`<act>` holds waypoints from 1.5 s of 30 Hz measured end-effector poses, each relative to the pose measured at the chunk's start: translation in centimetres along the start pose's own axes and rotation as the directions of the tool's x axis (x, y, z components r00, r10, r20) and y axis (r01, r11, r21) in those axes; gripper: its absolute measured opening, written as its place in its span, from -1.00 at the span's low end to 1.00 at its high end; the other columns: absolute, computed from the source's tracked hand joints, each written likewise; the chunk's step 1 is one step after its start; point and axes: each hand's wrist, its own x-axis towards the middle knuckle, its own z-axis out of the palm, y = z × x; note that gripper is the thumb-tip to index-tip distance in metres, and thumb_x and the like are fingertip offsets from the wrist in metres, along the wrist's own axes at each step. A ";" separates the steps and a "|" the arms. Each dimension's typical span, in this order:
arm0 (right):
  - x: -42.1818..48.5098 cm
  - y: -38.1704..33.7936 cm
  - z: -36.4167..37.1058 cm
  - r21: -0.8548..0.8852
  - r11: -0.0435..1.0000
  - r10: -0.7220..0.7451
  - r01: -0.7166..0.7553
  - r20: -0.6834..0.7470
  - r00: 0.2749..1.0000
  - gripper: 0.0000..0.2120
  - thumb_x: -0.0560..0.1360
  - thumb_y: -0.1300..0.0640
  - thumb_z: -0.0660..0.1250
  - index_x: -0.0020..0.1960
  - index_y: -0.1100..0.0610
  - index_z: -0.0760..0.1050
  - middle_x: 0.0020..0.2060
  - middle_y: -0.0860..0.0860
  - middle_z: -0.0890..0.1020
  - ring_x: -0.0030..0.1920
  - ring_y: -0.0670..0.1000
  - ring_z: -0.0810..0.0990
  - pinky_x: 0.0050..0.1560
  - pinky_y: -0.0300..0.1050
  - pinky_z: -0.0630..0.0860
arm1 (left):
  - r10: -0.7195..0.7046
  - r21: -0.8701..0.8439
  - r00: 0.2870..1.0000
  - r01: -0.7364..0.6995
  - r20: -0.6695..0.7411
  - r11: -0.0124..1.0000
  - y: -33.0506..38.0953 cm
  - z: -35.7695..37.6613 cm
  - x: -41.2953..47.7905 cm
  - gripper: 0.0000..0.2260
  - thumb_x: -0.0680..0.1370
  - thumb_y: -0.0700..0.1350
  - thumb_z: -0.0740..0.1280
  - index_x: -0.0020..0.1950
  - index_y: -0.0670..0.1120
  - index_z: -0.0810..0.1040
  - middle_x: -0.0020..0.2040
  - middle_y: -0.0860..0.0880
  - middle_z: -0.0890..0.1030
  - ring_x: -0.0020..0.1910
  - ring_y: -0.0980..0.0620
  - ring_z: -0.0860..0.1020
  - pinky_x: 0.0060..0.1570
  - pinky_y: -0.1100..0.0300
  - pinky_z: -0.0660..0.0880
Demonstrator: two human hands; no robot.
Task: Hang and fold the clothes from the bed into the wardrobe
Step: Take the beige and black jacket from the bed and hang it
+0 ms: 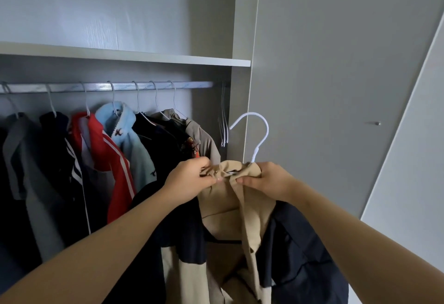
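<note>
While left hand [191, 180] and right hand [268, 180] pinch collar of jacket [228, 214] on hanger [261, 133], wardrobe [240, 62] holding hung clothes [115, 152].

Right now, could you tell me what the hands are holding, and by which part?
The tan-and-navy jacket, by its collar: left hand pinches one side, right hand the other, beneath the white hanger hook.

White plastic hanger [255, 156]: only hook shows, shoulders buried under collar of beige-and-navy fabric jacket [230, 207]. Jacket hem cut off by bottom edge. Silver metal rail [108, 86] and dark grey hanging garment [21, 150] run off left edge.
</note>
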 end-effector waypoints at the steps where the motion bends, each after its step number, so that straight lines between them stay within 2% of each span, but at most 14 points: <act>1: 0.0 0.3 0.4 0.045 0.999 0.011 -0.012 0.011 1.000 -0.94 0.44 -0.07 0.39 -0.09 -0.13 0.57 -0.09 -0.10 0.63 0.02 -0.04 0.57 0.04 -0.18 0.47 | 0.004 -0.016 0.998 -0.003 0.063 1.000 -0.4 0.0 0.1 -0.79 0.39 0.01 0.46 -0.20 -0.09 0.53 -0.29 -0.03 0.58 -0.29 0.08 0.50 -0.25 0.17 0.40; 2: 0.1 0.6 0.8 0.067 0.997 0.032 -0.033 0.023 0.999 -0.98 0.45 -0.04 0.39 -0.13 -0.13 0.58 -0.11 -0.10 0.63 -0.01 -0.05 0.57 0.02 -0.21 0.47 | 0.007 -0.026 0.991 -0.003 0.131 1.000 -1.0 -0.1 0.2 -0.79 0.40 0.01 0.45 -0.16 -0.11 0.55 -0.29 -0.04 0.57 -0.29 0.10 0.49 -0.26 0.23 0.38; 6: -0.1 1.8 1.7 0.160 0.979 0.119 -0.124 0.036 0.992 -0.76 0.46 0.04 0.40 -0.32 -0.24 0.59 -0.27 -0.27 0.61 -0.15 -0.21 0.56 -0.17 -0.44 0.43 | 0.014 -0.053 0.942 0.005 0.335 0.999 -2.7 -0.5 0.9 -0.93 0.43 0.04 0.42 -0.15 0.09 0.58 -0.19 0.11 0.60 -0.18 0.22 0.53 -0.18 0.40 0.39; 9: -0.1 2.4 2.3 0.165 0.963 0.205 -0.211 0.056 0.977 -0.85 0.47 0.05 0.39 -0.25 -0.15 0.58 -0.23 -0.18 0.61 -0.16 -0.17 0.54 -0.23 -0.39 0.39 | -0.035 -0.043 0.964 0.048 0.263 0.998 -4.2 -0.8 1.7 -0.95 0.46 0.04 0.38 -0.20 0.16 0.56 -0.12 0.08 0.64 -0.11 0.18 0.57 -0.11 0.36 0.45; 15: -0.5 3.9 3.9 0.221 0.899 0.364 -0.379 0.107 0.925 -0.84 0.48 0.19 0.37 -0.18 -0.05 0.62 -0.13 -0.01 0.62 -0.09 -0.05 0.55 -0.15 -0.33 0.44 | -0.092 0.203 0.985 0.060 0.149 0.977 -6.7 -1.0 4.4 -0.87 0.55 -0.12 0.23 -0.12 0.05 0.54 -0.05 0.06 0.60 -0.05 0.04 0.56 0.00 0.11 0.50; 17: -0.7 4.8 4.2 0.220 0.874 0.417 -0.433 0.117 0.901 -0.89 0.47 0.21 0.37 -0.07 0.05 0.64 -0.05 0.06 0.64 -0.02 0.00 0.58 -0.05 -0.24 0.49 | -0.074 0.287 0.990 0.037 0.118 0.957 -6.7 -0.7 5.5 -0.84 0.56 -0.14 0.20 -0.08 0.03 0.56 0.00 0.04 0.57 -0.01 -0.01 0.54 0.02 0.05 0.50; 20: -0.6 5.9 4.3 0.199 0.854 0.471 -0.481 0.098 0.877 -0.80 0.47 0.26 0.36 0.09 0.22 0.59 0.03 0.17 0.64 0.07 0.10 0.59 0.14 -0.07 0.49 | -0.014 0.432 0.996 -0.027 0.093 0.902 -6.4 0.4 7.2 -0.84 0.56 -0.11 0.19 -0.01 0.03 0.56 0.06 0.03 0.54 0.06 -0.04 0.50 0.03 0.08 0.43; 23: 0.7 7.2 3.9 0.220 0.849 0.478 -0.480 0.068 0.876 -0.77 0.47 0.32 0.29 0.12 0.28 0.55 0.05 0.21 0.62 0.06 0.12 0.59 0.09 -0.08 0.49 | 0.056 0.523 0.993 -0.101 0.102 0.847 -6.1 1.8 9.6 -0.85 0.55 -0.12 0.20 -0.01 0.03 0.56 0.08 0.02 0.54 0.07 -0.05 0.49 -0.01 0.11 0.37; 27: 3.3 8.5 2.5 0.315 0.833 0.462 -0.455 0.057 0.885 -0.74 0.48 0.37 0.22 0.12 0.27 0.56 0.03 0.19 0.63 -0.07 0.04 0.59 -0.15 -0.26 0.49 | 0.082 0.614 0.986 -0.155 0.146 0.774 -6.3 3.7 13.2 -0.79 0.56 -0.11 0.17 0.13 0.02 0.53 0.16 0.00 0.50 0.16 -0.07 0.43 0.05 0.09 0.35; 31: 6.6 10.1 1.0 0.372 0.823 0.433 -0.430 0.081 0.898 -0.73 0.48 0.38 0.20 0.10 0.27 0.57 0.04 0.18 0.63 -0.05 0.05 0.59 -0.09 -0.26 0.50 | 0.055 0.713 0.967 -0.221 0.249 0.666 -6.8 6.5 17.6 -0.68 0.56 -0.09 0.16 0.32 0.02 0.40 0.30 0.00 0.39 0.31 -0.07 0.30 0.23 0.02 0.26; 36: 10.1 12.1 -0.1 0.425 0.810 0.373 -0.404 0.157 0.914 -0.74 0.49 0.37 0.20 -0.11 0.10 0.61 -0.18 -0.04 0.65 -0.21 -0.15 0.59 -0.31 -0.44 0.48 | -0.178 0.779 0.955 -0.077 0.236 0.623 -6.9 9.0 22.4 -0.59 0.59 0.04 0.12 0.44 0.09 0.22 0.49 -0.01 0.16 0.47 -0.11 0.06 0.35 -0.10 0.07; 40: 13.1 13.6 -0.3 0.444 0.796 0.353 -0.412 0.213 0.911 -0.64 0.49 0.38 0.20 -0.26 0.01 0.62 -0.30 -0.13 0.68 -0.27 -0.21 0.63 -0.31 -0.43 0.48 | -0.417 0.860 0.872 -0.009 0.257 0.511 -7.7 10.3 24.4 -0.53 0.55 -0.13 0.13 0.45 0.12 0.19 0.54 -0.06 -0.01 0.50 -0.18 -0.14 0.36 -0.30 -0.09; 43: 15.1 13.7 0.1 0.436 0.803 0.344 -0.405 0.216 0.914 -0.70 0.49 0.35 0.23 -0.17 0.02 0.63 -0.12 0.00 0.67 -0.12 -0.09 0.62 -0.15 -0.35 0.51 | -0.349 0.895 0.919 -0.010 0.184 0.446 -8.9 11.1 24.0 -0.66 0.59 0.01 0.07 0.36 0.11 0.36 0.49 -0.05 0.15 0.48 -0.18 -0.07 0.35 -0.32 -0.12; 45: 16.8 13.6 0.8 0.443 0.810 0.303 -0.385 0.245 0.921 -0.63 0.49 0.36 0.22 -0.24 -0.02 0.65 -0.17 -0.09 0.69 -0.13 -0.14 0.62 -0.10 -0.36 0.50 | -0.295 0.914 0.949 0.019 0.111 0.406 -10.2 10.4 23.2 -0.65 0.61 0.08 0.02 0.28 0.07 0.47 0.38 -0.02 0.35 0.43 -0.12 0.10 0.37 -0.24 -0.04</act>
